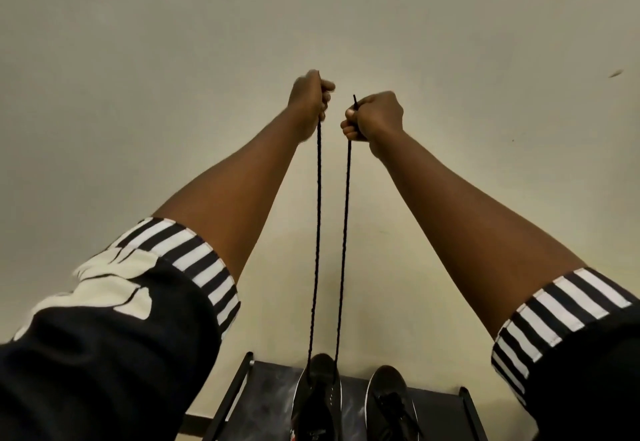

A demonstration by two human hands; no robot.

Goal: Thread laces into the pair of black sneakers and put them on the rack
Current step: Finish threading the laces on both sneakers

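Two fists (309,99) (375,118) round taut lace (318,232)

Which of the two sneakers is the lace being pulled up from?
The left sneaker: both strands of the lace rise from it to the hands. The right sneaker already looks laced.

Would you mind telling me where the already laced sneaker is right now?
In the head view the laced sneaker sits at bottom centre on the rack, right of the sneaker being laced.
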